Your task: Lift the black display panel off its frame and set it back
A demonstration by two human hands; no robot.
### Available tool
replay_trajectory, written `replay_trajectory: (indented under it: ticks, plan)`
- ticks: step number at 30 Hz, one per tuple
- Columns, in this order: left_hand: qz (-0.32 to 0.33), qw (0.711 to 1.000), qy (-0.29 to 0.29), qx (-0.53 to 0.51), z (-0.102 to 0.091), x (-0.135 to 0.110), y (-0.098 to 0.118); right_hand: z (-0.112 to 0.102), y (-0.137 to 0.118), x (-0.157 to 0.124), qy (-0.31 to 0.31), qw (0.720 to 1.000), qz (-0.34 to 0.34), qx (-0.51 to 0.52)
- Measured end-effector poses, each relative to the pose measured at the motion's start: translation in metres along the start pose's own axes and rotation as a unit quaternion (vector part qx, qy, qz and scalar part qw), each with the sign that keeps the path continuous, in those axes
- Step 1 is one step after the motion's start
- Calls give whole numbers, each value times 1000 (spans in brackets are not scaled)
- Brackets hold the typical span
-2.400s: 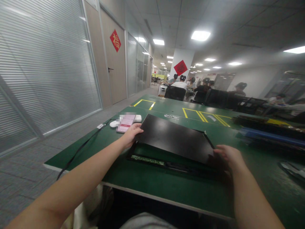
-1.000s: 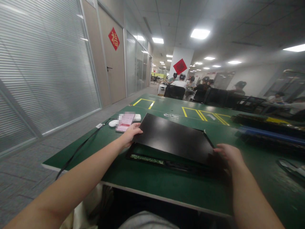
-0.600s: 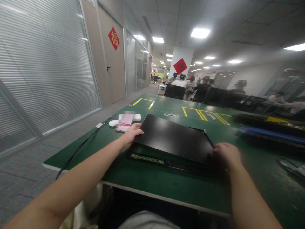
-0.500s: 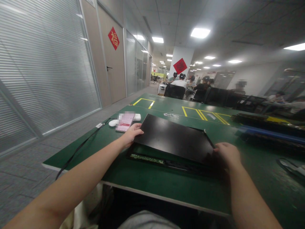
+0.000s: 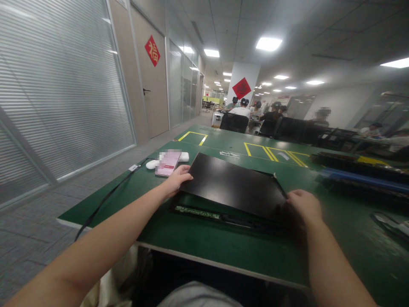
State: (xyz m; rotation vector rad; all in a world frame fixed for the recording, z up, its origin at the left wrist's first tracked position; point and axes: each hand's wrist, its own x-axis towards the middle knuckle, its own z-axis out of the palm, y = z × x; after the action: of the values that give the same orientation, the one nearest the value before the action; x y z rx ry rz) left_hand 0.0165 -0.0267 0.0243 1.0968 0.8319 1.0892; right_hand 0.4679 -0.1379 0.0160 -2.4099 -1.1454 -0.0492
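Note:
A flat black screen panel is tilted above a thin black frame on the green table. Along the frame's near side runs a narrow green circuit board. My left hand pinches the panel's left edge, thumb on top. At the panel's right edge, the fingers of my right hand are closed; whether they also touch the frame's rim is hard to see. The panel covers most of the frame, and its near right corner is dark and blurred.
A phone, a white mouse and a black strap lie to the left. Dark stacked parts with a blue strip are on the right. Yellow tape marks the far side of the table. Several people sit beyond.
My right hand has shifted very slightly left, and the panel with it. My left hand keeps its place.

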Motion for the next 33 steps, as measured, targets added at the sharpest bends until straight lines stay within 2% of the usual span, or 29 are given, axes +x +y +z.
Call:
replay_trajectory:
  ticks: [3,7,17,33]
  plan:
    - [1,1000,-8,5,-2,1,-2,-1,-2,-1,-16,999,38,20]
    - [4,1000,-10,5,-2,1,-1,-9,-10,-7,-36,998,53,19]
    - [15,1000,-15,20,-1,0,-1,-9,-11,-7,-33,998,47,14]
    - [-9,999,-28,33,-4,0,-2,-8,-8,-5,-37,998,43,10]
